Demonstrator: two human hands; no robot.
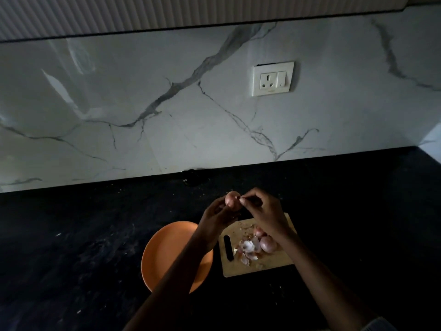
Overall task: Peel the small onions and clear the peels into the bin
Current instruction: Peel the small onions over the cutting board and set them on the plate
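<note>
My left hand [216, 217] holds a small pinkish onion [232, 199] up above the dark counter. My right hand [261, 209] pinches a bit of skin at the onion's right side with thumb and fingertips. Below the hands lies a wooden cutting board [274, 265]. On it sit two small onions [268, 243] and a loose heap of pale peels [248, 248]. My right forearm covers part of the board.
An orange plate [164, 249] lies left of the board, partly under my left forearm. The black counter [95, 235] runs back to a marble wall with a white socket [273, 78]. Small crumbs dot the counter. No bin is in view.
</note>
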